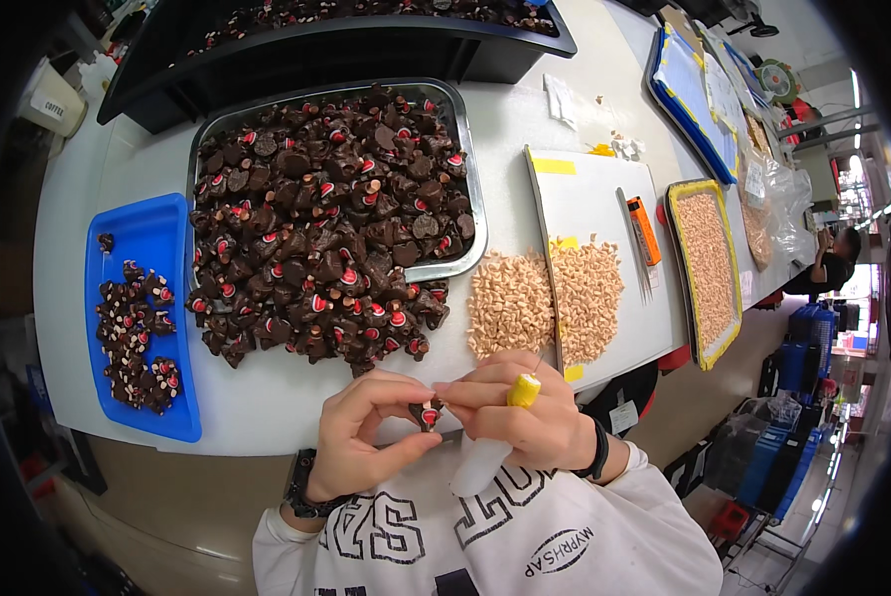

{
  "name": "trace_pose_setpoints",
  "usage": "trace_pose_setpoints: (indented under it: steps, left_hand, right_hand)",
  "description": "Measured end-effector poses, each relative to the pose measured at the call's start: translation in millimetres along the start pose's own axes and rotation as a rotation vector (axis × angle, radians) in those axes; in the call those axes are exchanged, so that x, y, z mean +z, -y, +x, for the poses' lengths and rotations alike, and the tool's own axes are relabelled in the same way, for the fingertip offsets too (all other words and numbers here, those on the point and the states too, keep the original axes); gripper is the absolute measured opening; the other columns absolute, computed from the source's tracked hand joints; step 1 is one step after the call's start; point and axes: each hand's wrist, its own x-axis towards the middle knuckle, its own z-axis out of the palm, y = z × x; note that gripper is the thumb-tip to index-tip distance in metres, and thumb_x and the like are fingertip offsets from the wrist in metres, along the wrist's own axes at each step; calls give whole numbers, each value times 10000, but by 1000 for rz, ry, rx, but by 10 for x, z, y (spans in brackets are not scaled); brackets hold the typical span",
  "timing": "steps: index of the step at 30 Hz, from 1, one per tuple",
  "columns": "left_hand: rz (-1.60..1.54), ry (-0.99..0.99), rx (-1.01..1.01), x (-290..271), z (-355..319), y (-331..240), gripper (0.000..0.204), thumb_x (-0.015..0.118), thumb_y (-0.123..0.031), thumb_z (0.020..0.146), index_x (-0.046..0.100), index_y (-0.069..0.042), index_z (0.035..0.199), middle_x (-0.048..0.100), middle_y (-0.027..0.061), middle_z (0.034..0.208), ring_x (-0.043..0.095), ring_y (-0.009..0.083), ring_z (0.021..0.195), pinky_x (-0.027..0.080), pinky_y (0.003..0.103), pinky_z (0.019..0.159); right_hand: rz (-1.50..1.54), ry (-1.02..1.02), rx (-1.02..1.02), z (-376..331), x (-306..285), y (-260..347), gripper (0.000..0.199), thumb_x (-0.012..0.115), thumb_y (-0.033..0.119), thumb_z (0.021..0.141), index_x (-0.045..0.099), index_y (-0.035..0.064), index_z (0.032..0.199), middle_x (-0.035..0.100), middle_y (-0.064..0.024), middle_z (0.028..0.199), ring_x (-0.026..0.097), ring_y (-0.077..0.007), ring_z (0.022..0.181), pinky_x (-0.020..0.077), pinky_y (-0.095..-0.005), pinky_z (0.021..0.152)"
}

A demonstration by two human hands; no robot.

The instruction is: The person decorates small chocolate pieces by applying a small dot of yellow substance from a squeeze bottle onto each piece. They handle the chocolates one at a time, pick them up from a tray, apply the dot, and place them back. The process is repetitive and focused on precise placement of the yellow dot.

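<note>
My left hand (371, 429) pinches a small dark brown, chocolate-like piece with a red-and-white bit (427, 414) between thumb and fingers, above my lap at the table's front edge. Fingertips of my right hand (530, 422) meet at the same piece; whether a tiny part is between them is too small to tell. Tucked in the right hand is a translucent white squeeze bottle (482, 465) with a yellow neck (524, 389), its thin tip pointing away from me. Just beyond the hands lies a heap of similar dark pieces (336, 228), spilling out of a metal tray (477, 214).
At left sits a blue tray (189, 397) with dark pieces bearing pale bits. Small pale pieces (510, 306) are heaped beside and on a white board (604, 184), near an orange-and-black item (643, 231). A yellow-edged tray (676, 214) stands right; a black bin (485, 60) behind.
</note>
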Motion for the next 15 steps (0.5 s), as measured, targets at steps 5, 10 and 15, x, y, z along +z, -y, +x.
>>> trace_pose_setpoints:
  steps: [5, 10, 15]
  left_hand:
    - [10, -11, -2, 2, -10, 9, 412, 695, 91, 687, 535, 40, 1063, 535, 135, 1044, 575, 168, 930, 515, 284, 797]
    - [-46, -68, -10, 22, -15, 23, 432, 691, 82, 700, 516, 30, 1092, 534, 125, 1039, 562, 157, 943, 494, 272, 794]
    - [-95, -117, -62, 58, -14, -15, 484, 680, 69, 716, 490, 27, 1160, 510, 104, 1062, 555, 146, 942, 472, 258, 806]
  right_hand:
    - [-40, 59, -26, -1, 12, -2, 195, 629, 90, 617, 548, 2, 771, 624, -147, 924, 602, -246, 742, 496, -338, 657]
    - [-11, 54, 12, 24, 45, 12, 190, 632, 80, 639, 548, 0, 790, 619, -147, 946, 607, -264, 789, 501, -348, 671]
    - [31, -34, 25, -3, 61, 9, 203, 628, 71, 652, 539, 5, 822, 611, -149, 968, 605, -271, 820, 500, -343, 666]
